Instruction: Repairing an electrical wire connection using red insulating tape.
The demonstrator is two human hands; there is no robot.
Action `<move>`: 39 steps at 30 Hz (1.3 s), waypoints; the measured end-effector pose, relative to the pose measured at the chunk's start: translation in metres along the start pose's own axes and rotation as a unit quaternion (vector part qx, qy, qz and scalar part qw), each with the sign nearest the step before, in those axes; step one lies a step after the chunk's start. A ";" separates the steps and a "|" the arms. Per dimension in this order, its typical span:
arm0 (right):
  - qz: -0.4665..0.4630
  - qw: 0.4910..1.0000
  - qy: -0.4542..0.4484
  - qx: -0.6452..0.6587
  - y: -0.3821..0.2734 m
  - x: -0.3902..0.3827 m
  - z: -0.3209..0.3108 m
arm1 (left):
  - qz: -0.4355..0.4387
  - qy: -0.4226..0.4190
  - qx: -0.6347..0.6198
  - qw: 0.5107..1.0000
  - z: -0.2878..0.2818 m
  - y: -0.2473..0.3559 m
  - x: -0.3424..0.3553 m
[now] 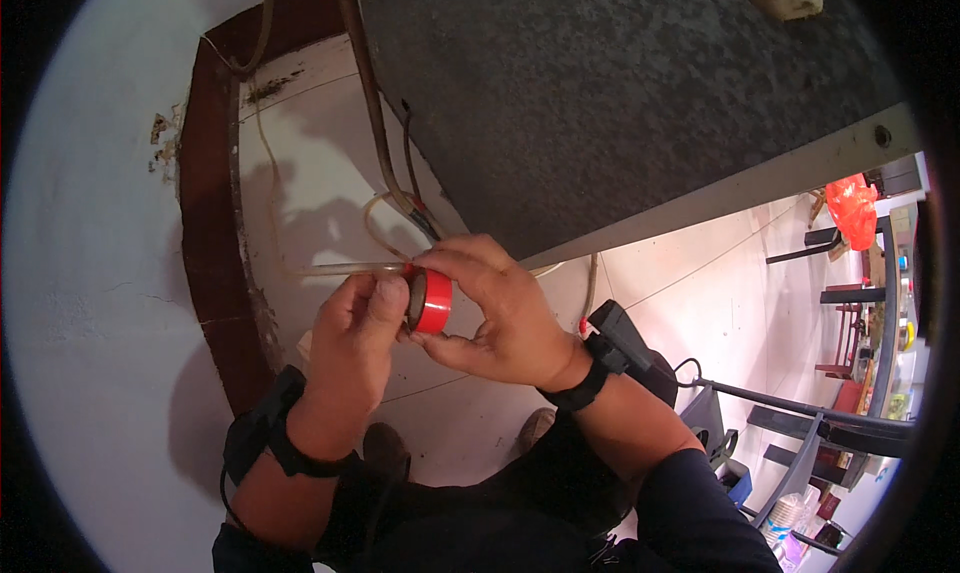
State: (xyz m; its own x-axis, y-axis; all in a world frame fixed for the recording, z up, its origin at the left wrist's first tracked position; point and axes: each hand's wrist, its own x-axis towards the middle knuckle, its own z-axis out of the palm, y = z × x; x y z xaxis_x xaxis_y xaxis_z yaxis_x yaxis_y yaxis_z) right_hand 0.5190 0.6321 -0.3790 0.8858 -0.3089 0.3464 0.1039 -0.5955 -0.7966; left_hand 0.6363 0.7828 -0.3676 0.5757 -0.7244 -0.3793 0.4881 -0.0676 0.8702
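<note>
A roll of red tape point(434, 302) is gripped in my right hand point(515, 318), with fingers over its top and the thumb beneath. My left hand point(355, 328) is closed just left of the roll, its thumb against the roll's brown core side; what its fingers pinch is hidden. A thin clear tube point(340, 269) runs in from the left, just above my left fingers, to a bit of red at the roll's upper edge. Behind my right fingers, a thicker hose point(375, 123) and a dark cable point(409, 153) come down together.
A large grey metal cabinet panel point(620, 93) stands ahead and to the right. At the left is a white wall point(100, 273) with brown skirting point(215, 213). Pale floor tiles point(690, 263) stretch right, toward a black-framed table point(860, 423) and a red plastic bag point(852, 211).
</note>
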 end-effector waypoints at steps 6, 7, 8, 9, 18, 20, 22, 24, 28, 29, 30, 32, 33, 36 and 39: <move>0.005 0.996 -0.040 0.080 0.004 0.000 -0.007 | 0.076 -0.033 0.083 0.993 -0.008 -0.001 0.007; 0.005 0.996 -0.040 0.080 0.007 0.000 -0.008 | 0.076 -0.032 0.083 0.993 -0.008 -0.001 0.006; 0.028 0.990 -0.046 0.133 0.010 -0.001 -0.008 | 0.070 -0.034 0.077 0.994 -0.007 -0.001 0.006; 0.050 0.980 -0.052 0.185 0.011 -0.002 -0.009 | 0.064 -0.035 0.071 0.995 -0.007 0.000 0.005; 0.213 0.902 -0.038 0.375 0.011 -0.004 -0.007 | 0.084 -0.046 0.162 0.982 -0.005 0.016 -0.004; 0.197 0.899 -0.042 0.388 0.019 0.001 -0.004 | 0.083 -0.044 0.164 0.982 -0.005 0.020 -0.006; 0.185 0.895 -0.045 0.402 0.021 0.005 -0.005 | 0.077 -0.043 0.164 0.982 -0.006 0.020 -0.004; 0.266 0.865 -0.074 0.420 0.011 0.008 -0.008 | 0.093 -0.052 0.194 0.975 -0.007 0.017 -0.003; 0.306 0.832 -0.036 0.461 0.001 0.009 0.000 | 0.114 -0.065 0.205 0.970 -0.007 0.016 -0.002; 0.307 0.836 -0.006 0.455 -0.005 0.008 0.003 | 0.115 -0.067 0.191 0.973 -0.008 0.014 -0.003; 0.306 0.839 0.024 0.449 -0.007 0.008 0.005 | 0.116 -0.069 0.177 0.975 -0.008 0.014 -0.004; 0.297 0.872 0.002 0.388 -0.005 0.003 0.001 | 0.122 -0.063 0.202 0.970 -0.008 0.017 -0.006; 0.286 0.901 -0.018 0.325 -0.003 0.001 0.000 | 0.127 -0.057 0.226 0.964 -0.007 0.019 -0.006; 0.218 0.942 -0.011 0.254 -0.001 -0.004 0.004 | 0.120 -0.039 0.261 0.957 -0.007 0.024 -0.006; 0.015 0.998 -0.048 0.038 -0.001 -0.001 -0.003 | 0.138 -0.039 0.270 0.952 -0.009 0.025 -0.002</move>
State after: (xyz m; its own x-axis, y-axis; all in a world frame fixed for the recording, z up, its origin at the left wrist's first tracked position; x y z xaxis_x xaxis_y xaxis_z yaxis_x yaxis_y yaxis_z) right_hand 0.5167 0.6303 -0.3769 0.9281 -0.2500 0.2758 0.1079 -0.5285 -0.8421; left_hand 0.6528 0.7887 -0.3482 0.5727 -0.8127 -0.1071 -0.0943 -0.1951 0.9762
